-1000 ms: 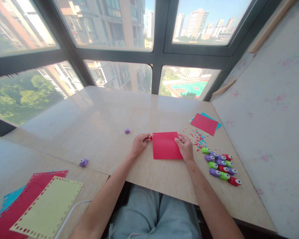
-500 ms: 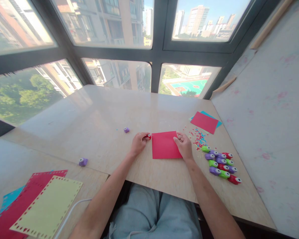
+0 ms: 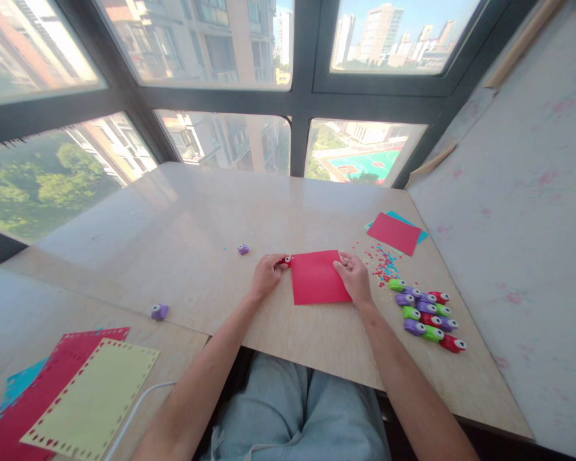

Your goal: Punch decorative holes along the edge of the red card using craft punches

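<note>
my left hand (image 3: 267, 274) is curled around a small red paper punch (image 3: 284, 260), fingers closed on it, and the punch sits right at the far left corner of the red paper sheet (image 3: 318, 277), touching or just overlapping that edge; i cannot tell whether the paper is already in its slot. the sheet lies flat on the wooden table (image 3: 211, 218), directly to the right of my left hand, with its sides running roughly square to me, a little longer side to side than front to back. my right hand (image 3: 352, 279) rests on the sheet's right edge, fingers bent and pressing it down, not gripping anything. so the left hand is the nearer one to the punch and the left edge, and the right hand pins the opposite side. off to the right lies a cluster of green, purple and red punches (image 3: 428, 317), near my right wrist but apart from it, with scattered paper confetti (image 3: 383, 264) just beyond. a purple punch (image 3: 242, 249) sits beyond my left hand, apart from it. the table is bare to the left of my left hand and along the near edge of the sheet.
</note>
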{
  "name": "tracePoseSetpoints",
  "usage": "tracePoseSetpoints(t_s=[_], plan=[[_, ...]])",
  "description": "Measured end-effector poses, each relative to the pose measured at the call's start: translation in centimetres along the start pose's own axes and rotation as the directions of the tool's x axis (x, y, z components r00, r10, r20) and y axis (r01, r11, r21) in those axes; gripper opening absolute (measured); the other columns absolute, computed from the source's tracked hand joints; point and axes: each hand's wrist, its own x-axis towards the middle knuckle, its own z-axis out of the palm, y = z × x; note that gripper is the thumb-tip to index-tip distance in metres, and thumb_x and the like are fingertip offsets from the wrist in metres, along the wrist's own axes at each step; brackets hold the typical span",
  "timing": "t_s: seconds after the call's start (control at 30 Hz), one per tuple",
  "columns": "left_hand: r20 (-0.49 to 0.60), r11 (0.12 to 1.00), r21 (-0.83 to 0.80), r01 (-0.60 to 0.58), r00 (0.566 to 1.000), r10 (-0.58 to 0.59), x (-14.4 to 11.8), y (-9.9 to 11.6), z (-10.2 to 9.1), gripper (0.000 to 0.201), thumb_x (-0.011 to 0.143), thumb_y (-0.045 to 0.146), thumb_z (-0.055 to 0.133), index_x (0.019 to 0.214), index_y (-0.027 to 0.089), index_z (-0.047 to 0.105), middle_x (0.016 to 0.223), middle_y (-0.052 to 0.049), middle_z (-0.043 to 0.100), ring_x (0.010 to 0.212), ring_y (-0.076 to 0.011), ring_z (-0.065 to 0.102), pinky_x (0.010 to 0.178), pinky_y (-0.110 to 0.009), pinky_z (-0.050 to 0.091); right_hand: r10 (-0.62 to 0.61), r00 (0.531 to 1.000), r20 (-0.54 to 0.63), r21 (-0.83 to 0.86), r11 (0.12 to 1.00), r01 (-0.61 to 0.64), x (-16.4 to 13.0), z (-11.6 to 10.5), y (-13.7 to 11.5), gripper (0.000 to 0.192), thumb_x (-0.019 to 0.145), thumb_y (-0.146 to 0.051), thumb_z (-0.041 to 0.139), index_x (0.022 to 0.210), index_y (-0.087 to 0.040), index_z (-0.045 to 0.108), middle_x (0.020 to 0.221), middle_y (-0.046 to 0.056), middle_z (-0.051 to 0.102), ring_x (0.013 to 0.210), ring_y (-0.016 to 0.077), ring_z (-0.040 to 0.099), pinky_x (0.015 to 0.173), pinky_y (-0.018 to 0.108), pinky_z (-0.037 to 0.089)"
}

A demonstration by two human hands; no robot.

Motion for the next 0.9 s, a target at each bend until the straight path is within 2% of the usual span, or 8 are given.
tracePoseSetpoints(t_s=[0.33,0.5,0.7,0.9], plan=[[-0.009,1.000,-0.014,0.014,1.000,-0.015,0.00,0.01,0.05,0.025,0.081,0.009,0.060,0.099,0.021,0.072,0.098,-0.006,0.074,0.091,-0.0213,0.065,0.087,-0.035,0.050,-0.042,0.999,-0.013,-0.093,0.995,0.040,-0.02,-0.04,0.20,0.050,0.073,-0.046,0.065,0.112,-0.015,0.064,0.086,0.010,0.073,0.075,0.0251,0.070,0.070,0.037,0.054],[-0.015,0.999,-0.030,0.029,0.999,-0.030,0.03,0.04,0.06,0.024,0.081,0.010,0.061,0.100,0.021,0.072,0.099,-0.006,0.074,0.092,-0.0218,0.065,0.087,-0.035,0.049,-0.036,0.999,-0.031,-0.083,0.996,0.033,-0.05,-0.02,-0.05,0.049,0.071,-0.044,0.065,0.110,-0.014,0.064,0.088,0.012,0.073,0.078,0.0257,0.070,0.073,0.037,0.054],[-0.007,0.999,-0.023,0.027,1.000,-0.027,-0.04,-0.01,0.01,0.025,0.082,0.010,0.060,0.101,0.022,0.072,0.100,-0.006,0.074,0.094,-0.0215,0.064,0.087,-0.034,0.050,-0.033,0.999,-0.010,-0.085,0.996,0.032,-0.07,-0.09,-0.33,0.049,0.072,-0.044,0.065,0.110,-0.014,0.064,0.084,0.011,0.073,0.076,0.0255,0.070,0.069,0.036,0.053],[-0.009,1.000,-0.001,0.001,1.000,-0.001,-0.09,-0.26,0.05,0.031,0.082,0.006,0.055,0.103,0.020,0.072,0.101,-0.007,0.074,0.095,-0.0210,0.064,0.089,-0.034,0.049,0.017,1.000,0.016,-0.021,1.000,-0.017,-0.01,-0.10,-0.39,0.049,0.071,-0.044,0.066,0.111,-0.016,0.063,0.088,0.011,0.075,0.078,0.0264,0.071,0.068,0.036,0.055]])
